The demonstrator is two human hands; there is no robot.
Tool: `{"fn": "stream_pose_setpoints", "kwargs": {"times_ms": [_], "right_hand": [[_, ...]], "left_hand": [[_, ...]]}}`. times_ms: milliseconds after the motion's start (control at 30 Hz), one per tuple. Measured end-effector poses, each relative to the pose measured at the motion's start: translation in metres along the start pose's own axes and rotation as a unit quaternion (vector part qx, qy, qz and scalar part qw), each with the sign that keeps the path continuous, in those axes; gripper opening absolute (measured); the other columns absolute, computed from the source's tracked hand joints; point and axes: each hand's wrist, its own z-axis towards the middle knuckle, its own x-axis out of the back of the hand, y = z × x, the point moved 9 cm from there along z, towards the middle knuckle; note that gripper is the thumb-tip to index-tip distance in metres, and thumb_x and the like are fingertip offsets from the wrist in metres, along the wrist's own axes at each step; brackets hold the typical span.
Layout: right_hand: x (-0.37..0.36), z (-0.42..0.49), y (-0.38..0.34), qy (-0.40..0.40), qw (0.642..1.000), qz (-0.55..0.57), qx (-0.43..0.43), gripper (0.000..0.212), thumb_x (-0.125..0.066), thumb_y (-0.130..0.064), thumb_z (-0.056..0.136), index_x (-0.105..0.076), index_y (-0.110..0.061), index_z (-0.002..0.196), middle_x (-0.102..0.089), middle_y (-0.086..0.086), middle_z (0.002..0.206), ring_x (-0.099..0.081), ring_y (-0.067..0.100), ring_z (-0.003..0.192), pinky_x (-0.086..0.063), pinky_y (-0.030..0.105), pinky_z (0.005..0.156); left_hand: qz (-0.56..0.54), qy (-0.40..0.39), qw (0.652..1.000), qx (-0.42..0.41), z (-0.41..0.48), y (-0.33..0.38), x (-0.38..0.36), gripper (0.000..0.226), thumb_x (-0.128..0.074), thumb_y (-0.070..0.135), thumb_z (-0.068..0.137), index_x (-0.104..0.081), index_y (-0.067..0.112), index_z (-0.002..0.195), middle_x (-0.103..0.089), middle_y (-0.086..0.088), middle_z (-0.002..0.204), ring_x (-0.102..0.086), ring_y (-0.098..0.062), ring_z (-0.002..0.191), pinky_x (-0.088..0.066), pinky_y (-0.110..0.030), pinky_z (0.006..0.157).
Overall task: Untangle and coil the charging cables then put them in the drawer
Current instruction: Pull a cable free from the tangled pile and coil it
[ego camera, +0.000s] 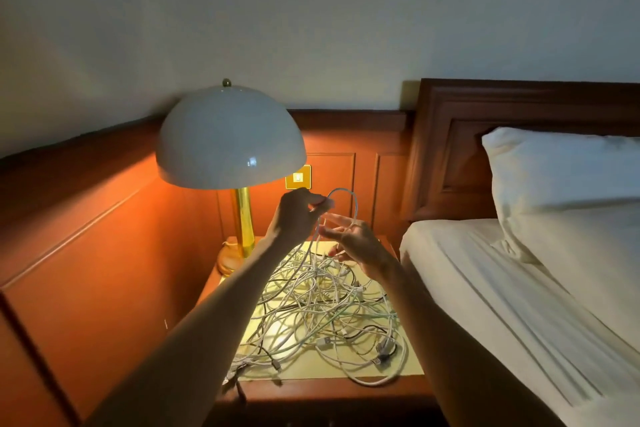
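Note:
A tangled heap of mostly white charging cables [322, 308] covers the top of the bedside table [391, 371]. Some ends hang over its front edge. Above the heap, my left hand [294, 215] pinches a white cable [349, 194] that arcs up in a loop and comes down to my right hand [356, 243]. My right hand is palm up with fingers spread, and the loop lies across its fingers. One strand runs from my left hand down into the heap. No drawer is visible.
A lamp [228, 139] with a white dome shade and brass stem stands lit at the table's back left. A wall switch [298, 177] sits behind my hands. The bed [519, 288] with a white pillow [568, 180] borders the table on the right. Wood panelling rises on the left.

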Motion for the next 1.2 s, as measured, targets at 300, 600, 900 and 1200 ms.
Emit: {"fn": "stream_pose_setpoints", "kwargs": {"times_ms": [300, 600, 900, 1200], "right_hand": [[-0.024, -0.007, 0.001, -0.029, 0.987, 0.151, -0.039, 0.025, -0.069, -0.029, 0.093, -0.069, -0.022, 0.117, -0.073, 0.001, 0.109, -0.064, 0.018, 0.081, -0.049, 0.032, 0.075], [0.013, -0.013, -0.018, 0.120, 0.986, 0.119, 0.005, 0.011, -0.065, -0.011, 0.095, -0.071, -0.005, 0.103, -0.075, 0.014, 0.095, -0.071, 0.022, 0.064, -0.059, 0.031, 0.058], [0.049, -0.023, -0.062, 0.139, 0.961, 0.231, 0.055, 0.011, -0.049, -0.012, 0.104, -0.051, -0.003, 0.110, -0.070, 0.020, 0.098, -0.072, 0.031, 0.074, -0.062, 0.036, 0.066], [0.108, -0.047, -0.076, 0.220, 0.878, 0.408, 0.120, 0.019, -0.050, -0.011, 0.103, -0.045, -0.009, 0.121, -0.064, 0.012, 0.091, -0.069, 0.022, 0.079, -0.062, 0.036, 0.074]], "left_hand": [[0.021, -0.072, 0.997, 0.020, -0.001, -0.011, 0.014, 0.032, -0.064, 0.043, 0.093, -0.077, 0.020, 0.110, -0.071, -0.002, 0.101, -0.053, -0.008, 0.079, -0.036, -0.024, 0.071], [-0.029, -0.302, 0.936, 0.179, -0.035, -0.155, -0.067, 0.048, -0.069, 0.053, 0.087, -0.059, 0.042, 0.132, -0.071, 0.012, 0.112, -0.072, -0.010, 0.089, -0.060, -0.026, 0.066], [0.057, -0.175, 0.982, 0.052, -0.054, -0.046, -0.020, 0.056, -0.054, 0.069, 0.083, -0.057, 0.046, 0.134, -0.052, 0.003, 0.138, -0.053, -0.018, 0.122, -0.051, -0.040, 0.095], [0.179, -0.200, 0.963, 0.008, -0.064, -0.074, -0.003, 0.048, -0.062, 0.048, 0.091, -0.059, 0.029, 0.135, -0.060, 0.001, 0.124, -0.059, -0.013, 0.099, -0.048, -0.025, 0.079]]}}
